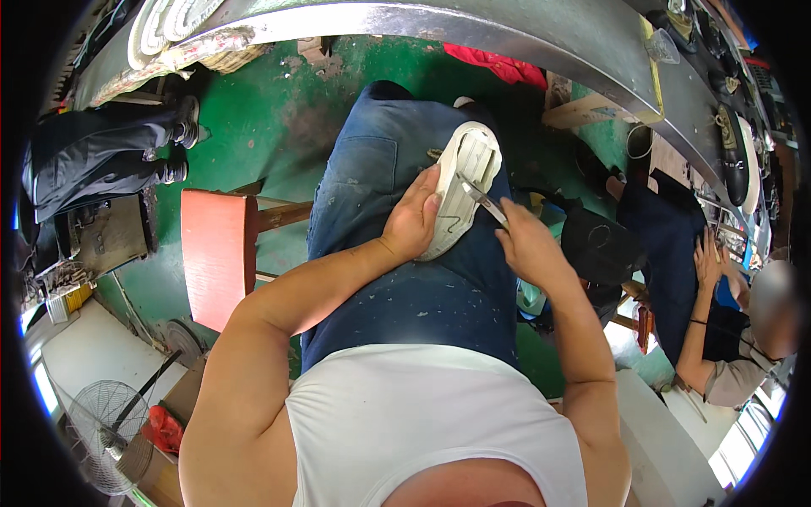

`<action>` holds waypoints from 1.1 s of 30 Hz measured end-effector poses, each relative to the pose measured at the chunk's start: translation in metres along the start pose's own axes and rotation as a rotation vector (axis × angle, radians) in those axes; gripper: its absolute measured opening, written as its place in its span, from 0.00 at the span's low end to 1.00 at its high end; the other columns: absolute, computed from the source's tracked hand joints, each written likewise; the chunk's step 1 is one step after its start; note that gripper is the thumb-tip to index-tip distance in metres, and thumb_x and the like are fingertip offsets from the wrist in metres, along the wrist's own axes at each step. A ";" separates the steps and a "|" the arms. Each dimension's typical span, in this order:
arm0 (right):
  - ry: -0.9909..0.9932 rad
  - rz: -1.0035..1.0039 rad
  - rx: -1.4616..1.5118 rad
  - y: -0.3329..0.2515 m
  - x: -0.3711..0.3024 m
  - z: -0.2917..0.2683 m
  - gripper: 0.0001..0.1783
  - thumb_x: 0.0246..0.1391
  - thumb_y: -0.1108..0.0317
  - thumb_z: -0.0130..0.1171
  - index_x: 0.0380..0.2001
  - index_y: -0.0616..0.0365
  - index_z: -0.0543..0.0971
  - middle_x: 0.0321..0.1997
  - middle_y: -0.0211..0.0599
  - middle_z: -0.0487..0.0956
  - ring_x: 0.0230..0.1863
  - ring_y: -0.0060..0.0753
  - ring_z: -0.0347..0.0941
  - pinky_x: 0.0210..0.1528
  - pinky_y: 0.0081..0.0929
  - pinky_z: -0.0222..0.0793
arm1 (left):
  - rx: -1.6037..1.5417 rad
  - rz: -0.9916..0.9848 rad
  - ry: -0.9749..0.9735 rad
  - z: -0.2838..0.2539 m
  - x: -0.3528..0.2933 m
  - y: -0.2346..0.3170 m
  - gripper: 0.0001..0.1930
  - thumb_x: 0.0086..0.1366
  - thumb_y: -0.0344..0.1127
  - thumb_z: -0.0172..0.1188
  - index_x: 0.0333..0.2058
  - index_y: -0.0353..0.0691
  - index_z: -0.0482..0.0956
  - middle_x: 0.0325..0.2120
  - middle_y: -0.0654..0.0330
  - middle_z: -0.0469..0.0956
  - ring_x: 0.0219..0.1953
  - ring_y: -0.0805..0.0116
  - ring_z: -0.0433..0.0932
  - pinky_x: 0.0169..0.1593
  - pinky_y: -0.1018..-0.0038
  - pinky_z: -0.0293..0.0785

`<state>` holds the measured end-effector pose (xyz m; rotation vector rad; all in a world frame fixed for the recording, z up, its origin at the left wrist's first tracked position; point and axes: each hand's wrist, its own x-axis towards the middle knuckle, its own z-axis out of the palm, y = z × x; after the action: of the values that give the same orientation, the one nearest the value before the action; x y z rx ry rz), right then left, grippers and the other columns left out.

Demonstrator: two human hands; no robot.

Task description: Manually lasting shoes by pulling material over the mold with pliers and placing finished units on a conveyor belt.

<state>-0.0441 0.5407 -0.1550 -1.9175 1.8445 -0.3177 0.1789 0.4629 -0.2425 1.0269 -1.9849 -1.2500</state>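
Observation:
An off-white shoe sole (463,182) with a raised rim and lengthwise grooves lies tilted over my lap, its narrower end toward me. I cannot tell whether it is a loose sole or the underside of a whole shoe. My left hand (414,215) grips its left edge, thumb on top and fingers wrapped round the side. From the right, my right hand (532,241) closes round a silvery metal hand tool (485,203). The tool's head rests on or just above the grooved middle; whether it touches is unclear. A dark curved mark shows near the lower end.
Past my knees runs a metal-edged bench (405,21). A red stool (218,253) stands at my left, a fan (106,435) behind it. Another person's legs (110,152) are at far left. A seated co-worker (735,338) is at right, near a black bag (601,245).

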 end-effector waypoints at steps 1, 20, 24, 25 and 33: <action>0.125 -0.114 -0.085 -0.002 -0.002 -0.006 0.19 0.59 0.69 0.58 0.51 0.68 0.73 0.40 0.53 0.80 0.42 0.57 0.79 0.46 0.45 0.75 | 0.022 -0.014 -0.009 -0.001 0.000 0.002 0.25 0.75 0.34 0.45 0.66 0.27 0.62 0.64 0.38 0.64 0.67 0.43 0.64 0.69 0.63 0.61; -0.619 0.448 0.341 0.019 0.011 -0.041 0.16 0.63 0.62 0.57 0.47 0.62 0.74 0.41 0.57 0.80 0.42 0.63 0.76 0.44 0.49 0.71 | 0.370 0.030 -0.440 -0.026 0.031 0.020 0.30 0.71 0.37 0.52 0.70 0.58 0.60 0.70 0.36 0.47 0.63 0.34 0.67 0.63 0.58 0.71; 0.017 0.294 0.370 0.012 0.024 -0.013 0.18 0.66 0.57 0.53 0.45 0.64 0.74 0.36 0.58 0.80 0.42 0.65 0.77 0.45 0.50 0.71 | 0.480 -0.020 -0.604 -0.027 0.052 0.050 0.32 0.70 0.41 0.54 0.71 0.60 0.58 0.70 0.34 0.47 0.62 0.34 0.69 0.61 0.58 0.74; -0.068 0.282 0.259 0.013 0.031 -0.005 0.18 0.67 0.56 0.52 0.43 0.64 0.73 0.35 0.59 0.80 0.41 0.65 0.77 0.44 0.51 0.71 | 0.568 -0.042 -0.680 -0.029 0.056 0.058 0.33 0.69 0.43 0.57 0.71 0.61 0.58 0.70 0.34 0.46 0.62 0.33 0.69 0.62 0.57 0.73; -0.284 0.348 0.428 0.021 0.006 -0.003 0.21 0.65 0.56 0.55 0.47 0.65 0.74 0.35 0.51 0.81 0.39 0.51 0.80 0.43 0.40 0.74 | 0.040 -0.511 -0.433 -0.036 -0.004 0.029 0.52 0.61 0.47 0.68 0.73 0.37 0.43 0.60 0.32 0.68 0.58 0.37 0.74 0.65 0.60 0.67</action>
<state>-0.0637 0.5346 -0.1629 -1.2610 1.7120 -0.2794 0.2005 0.4575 -0.2021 1.4412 -2.1368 -1.8383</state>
